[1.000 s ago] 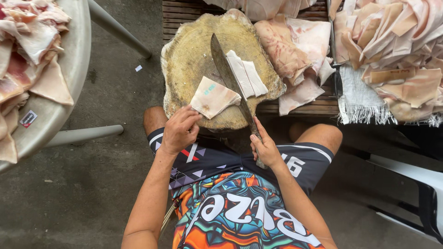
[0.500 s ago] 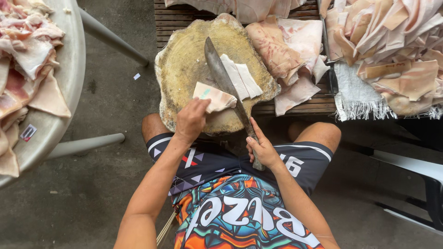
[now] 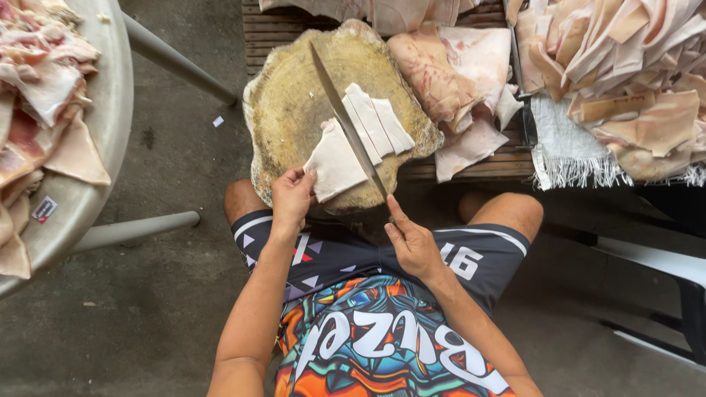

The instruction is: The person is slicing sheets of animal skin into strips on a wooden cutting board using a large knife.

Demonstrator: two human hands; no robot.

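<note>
1. Our left hand pinches the near corner of a pale, flat slab of pork skin, the grip pressed together on its edge.
2. Our right hand has its grip closed around the handle of a long steel knife, index finger stretched along it; the blade lies diagonally across the slab.
3. The slab rests on a round, worn wooden chopping block, at its near rim, which overhangs our knees.
4. Just past the blade lie three cut white strips, side by side.
5. The block's left half is bare wood.
6. To the right, raw skin pieces touch the block's edge on a slatted wooden table.
</note>
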